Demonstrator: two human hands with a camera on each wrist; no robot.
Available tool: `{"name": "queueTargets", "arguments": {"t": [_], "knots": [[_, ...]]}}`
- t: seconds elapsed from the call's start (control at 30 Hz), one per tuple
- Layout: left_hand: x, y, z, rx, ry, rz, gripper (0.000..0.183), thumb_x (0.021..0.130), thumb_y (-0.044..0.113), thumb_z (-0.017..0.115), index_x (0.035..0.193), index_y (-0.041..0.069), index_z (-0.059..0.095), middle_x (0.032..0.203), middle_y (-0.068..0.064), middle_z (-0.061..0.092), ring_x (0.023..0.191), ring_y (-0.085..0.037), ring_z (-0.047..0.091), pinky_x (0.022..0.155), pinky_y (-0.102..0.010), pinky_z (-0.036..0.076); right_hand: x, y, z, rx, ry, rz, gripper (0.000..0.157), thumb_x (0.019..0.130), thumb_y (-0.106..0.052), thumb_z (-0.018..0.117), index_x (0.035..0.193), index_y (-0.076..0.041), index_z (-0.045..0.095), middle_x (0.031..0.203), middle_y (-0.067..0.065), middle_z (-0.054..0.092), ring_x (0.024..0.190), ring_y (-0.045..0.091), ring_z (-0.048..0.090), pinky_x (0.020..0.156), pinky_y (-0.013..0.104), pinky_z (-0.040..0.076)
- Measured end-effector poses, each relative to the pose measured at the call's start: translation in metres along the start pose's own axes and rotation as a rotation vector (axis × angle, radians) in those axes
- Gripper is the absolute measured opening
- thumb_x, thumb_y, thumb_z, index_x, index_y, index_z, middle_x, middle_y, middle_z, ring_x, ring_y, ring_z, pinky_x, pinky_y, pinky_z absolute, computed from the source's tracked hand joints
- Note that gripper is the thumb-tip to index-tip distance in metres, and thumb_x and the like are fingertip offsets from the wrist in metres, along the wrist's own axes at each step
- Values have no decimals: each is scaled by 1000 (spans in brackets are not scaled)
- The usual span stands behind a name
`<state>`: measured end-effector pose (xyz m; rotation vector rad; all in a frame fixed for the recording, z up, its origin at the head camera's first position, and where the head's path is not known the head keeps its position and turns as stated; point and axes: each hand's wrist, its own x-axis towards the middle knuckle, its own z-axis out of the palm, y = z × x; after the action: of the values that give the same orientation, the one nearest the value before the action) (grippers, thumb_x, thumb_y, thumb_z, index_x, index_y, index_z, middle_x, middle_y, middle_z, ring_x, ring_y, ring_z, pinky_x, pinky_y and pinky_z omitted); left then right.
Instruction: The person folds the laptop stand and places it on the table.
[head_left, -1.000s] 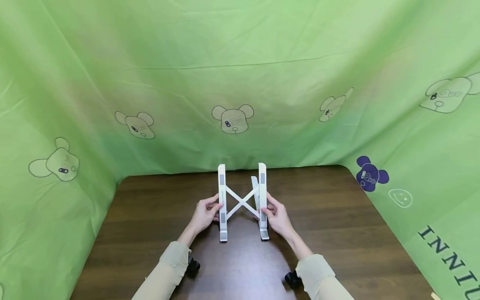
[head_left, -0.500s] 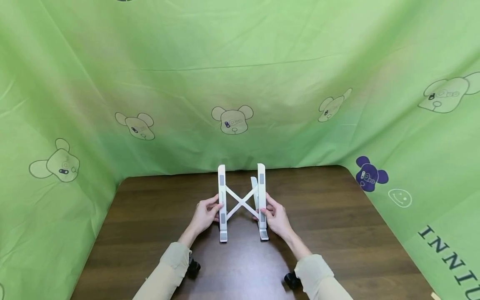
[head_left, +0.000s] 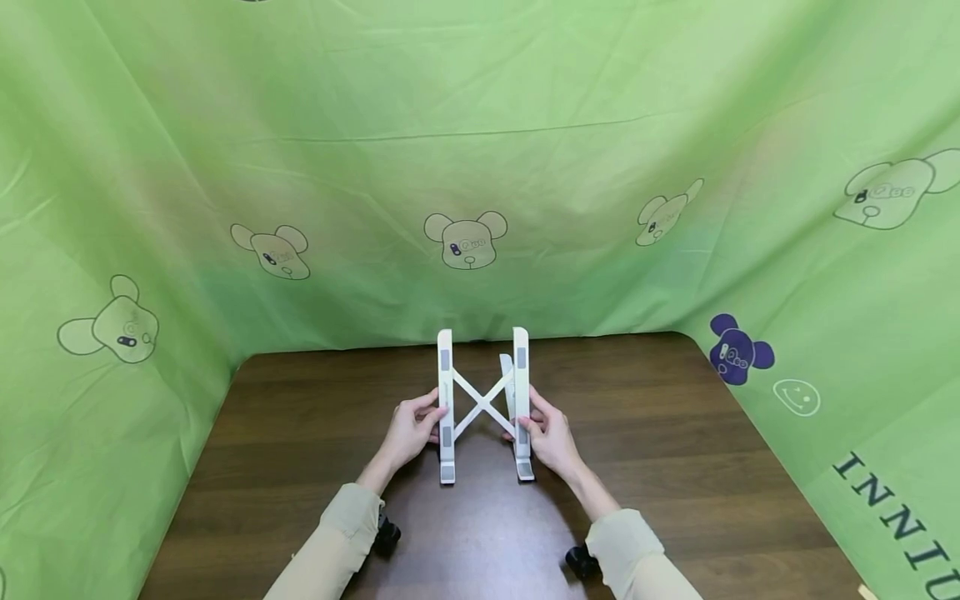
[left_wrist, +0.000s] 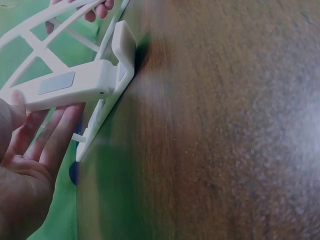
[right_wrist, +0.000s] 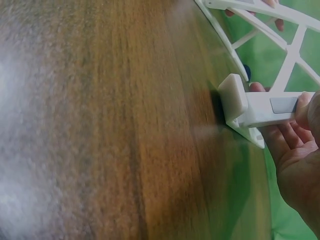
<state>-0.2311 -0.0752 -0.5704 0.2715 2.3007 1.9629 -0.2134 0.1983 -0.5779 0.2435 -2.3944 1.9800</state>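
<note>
A white folding laptop stand (head_left: pixel 447 375) stands unfolded near the back of the table, its two long arms joined by an X-shaped brace (head_left: pixel 483 403). Grey pads show on the arms, and a lip turns up at each front end. My left hand (head_left: pixel 408 429) grips the left arm, thumb on top and fingers beneath. On the opposite side my right hand (head_left: pixel 553 433) holds the right arm (right_wrist: pixel 270 107) the same way. In the left wrist view the stand's lower bar (left_wrist: pixel 95 127) lies along the tabletop below the left arm.
The brown wooden table (head_left: pixel 315 400) reaches to a green cloth (head_left: pixel 360 167) printed with bear heads, hanging at the back and both sides. Black wrist cameras show under both sleeves, one at the left cuff (head_left: pixel 387 535). A small pale object (head_left: pixel 867 592) sits at the lower right edge.
The right arm of the stand has moved slightly left with my right hand, so the two arms are a little closer together. My left hand has barely moved.
</note>
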Motion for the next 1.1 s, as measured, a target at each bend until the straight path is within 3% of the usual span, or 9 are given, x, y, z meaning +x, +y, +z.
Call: {"name": "queueTargets", "arguments": {"t": [0.33, 0.47, 0.63, 0.9, 1.1], "knots": [[-1, 0, 4, 11, 3, 21, 49, 106, -6, 64, 154, -13, 52, 110, -40, 77, 76, -42, 80, 66, -42, 70, 0, 2, 2, 15, -2, 13, 69, 104, 19, 53, 168, 8, 31, 103, 47, 70, 83, 59, 77, 79, 43, 71], [-1, 0, 6, 13, -2, 35, 49, 107, -6, 64, 153, -13, 53, 110, -40, 77, 77, -45, 80, 65, -42, 70, -1, 1, 4, 15, -10, 10, 70, 104, 19, 54, 168, 8, 31, 106, 47, 71, 85, 58, 78, 79, 38, 71], [1, 1, 8, 14, -7, 46, 49, 107, -5, 64, 153, -13, 53, 108, -39, 77, 75, -43, 79, 65, -42, 70, -1, 0, 4, -5, -15, -2, 69, 104, 19, 55, 168, 7, 32, 106, 46, 72, 85, 58, 78, 77, 31, 70], [2, 2, 12, 15, -11, 63, 48, 106, -5, 64, 153, -13, 54, 109, -40, 77, 78, -45, 80, 66, -45, 70, 0, -1, 6, -12, -27, -7, 69, 104, 18, 54, 168, 7, 32, 107, 46, 72, 86, 57, 78, 80, 39, 71], [3, 1, 16, 10, -11, 69, 48, 106, -5, 65, 153, -14, 54, 111, -40, 77, 81, -48, 80, 66, -45, 70, 0, 0, 8, -15, -26, -14, 69, 104, 18, 54, 169, 6, 32, 105, 45, 73, 86, 56, 79, 79, 35, 71]]}}
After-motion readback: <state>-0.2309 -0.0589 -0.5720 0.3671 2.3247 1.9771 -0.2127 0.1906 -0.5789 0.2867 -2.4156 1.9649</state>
